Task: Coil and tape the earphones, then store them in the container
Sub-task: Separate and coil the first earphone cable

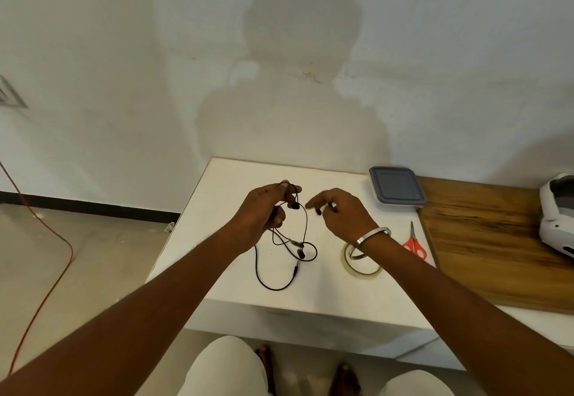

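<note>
Two hands were up over the white bench (223, 178), neither resting on it. Left hand (264, 212) had its grip closed on the earphones (306, 224), pinching the cord near one earbud, which sat just below the fingertips. Rest of the cord hung down from there and lay loose on the bench: an open loop, the plug end nearest the person, the second earbud lying in the tangle. Right hand (341, 215) hovered just beside the cord with fingers curled; a small dark bit showed at its fingertips, but I couldn't tell whether it was gripping anything.

Progress, as I judged it: early. Cord was slack and sprawled, nothing like a coil yet. Tape (362, 266) lay flat on the bench under the right wrist, untouched. Scissors (413, 241) lay just right of it, closed. Container (396, 189) sat at the back right corner of the bench with its lid on, well apart from the earphones.

Left to do: wind the cord, cut and apply tape, open the container, drop the bundle in.
</note>
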Motion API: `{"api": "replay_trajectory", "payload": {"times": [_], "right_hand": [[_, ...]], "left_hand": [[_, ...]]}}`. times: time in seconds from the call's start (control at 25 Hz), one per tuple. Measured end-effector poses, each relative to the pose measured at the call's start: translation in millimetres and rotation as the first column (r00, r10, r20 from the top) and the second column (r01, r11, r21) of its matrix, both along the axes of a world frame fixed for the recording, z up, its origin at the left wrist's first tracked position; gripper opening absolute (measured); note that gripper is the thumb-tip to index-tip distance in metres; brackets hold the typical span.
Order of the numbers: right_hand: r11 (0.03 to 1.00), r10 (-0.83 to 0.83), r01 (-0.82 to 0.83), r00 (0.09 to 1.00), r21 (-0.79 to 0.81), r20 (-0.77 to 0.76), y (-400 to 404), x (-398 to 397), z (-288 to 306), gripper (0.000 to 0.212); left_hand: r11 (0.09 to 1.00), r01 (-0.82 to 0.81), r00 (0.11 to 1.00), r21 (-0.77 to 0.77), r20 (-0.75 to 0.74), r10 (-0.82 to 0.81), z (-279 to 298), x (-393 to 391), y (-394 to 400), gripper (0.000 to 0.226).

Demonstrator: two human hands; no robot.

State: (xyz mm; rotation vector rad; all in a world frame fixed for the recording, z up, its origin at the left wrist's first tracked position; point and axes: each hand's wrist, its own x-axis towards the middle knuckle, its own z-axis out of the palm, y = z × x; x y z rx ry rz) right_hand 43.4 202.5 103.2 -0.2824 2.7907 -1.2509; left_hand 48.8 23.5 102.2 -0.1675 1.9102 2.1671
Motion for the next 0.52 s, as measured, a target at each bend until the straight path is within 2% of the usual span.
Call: {"api": "replay_trajectory", "payload": {"times": [0.12, 0.32, 0.52], "right_hand": [[0.991, -0.04, 0.026, 0.993, -0.128, -0.108, -6.2, -4.1, -1.0, 0.01], [0.992, 0.019, -0.039, 0.986, -0.116, -0.168, -16.9, 0.3, -1.8, 0.014], [1.0, 0.01, -0.01, 0.963, 0.002, -0.271, -19.0, -0.5, -8.3, 0.009]], "left_hand": [[1.0, 0.007, 1.0, -0.007, 0.0, -0.007, -1.0, 1.7, 3.7, 0.029], [0.998, -0.039, 0.999, 0.041, 0.039, 0.037, -4.7, 2.3, 7.1, 0.021], [1.0, -0.003, 0.999, 0.025, 0.037, 0.002, -6.6, 5.1, 7.4, 0.023]]}}
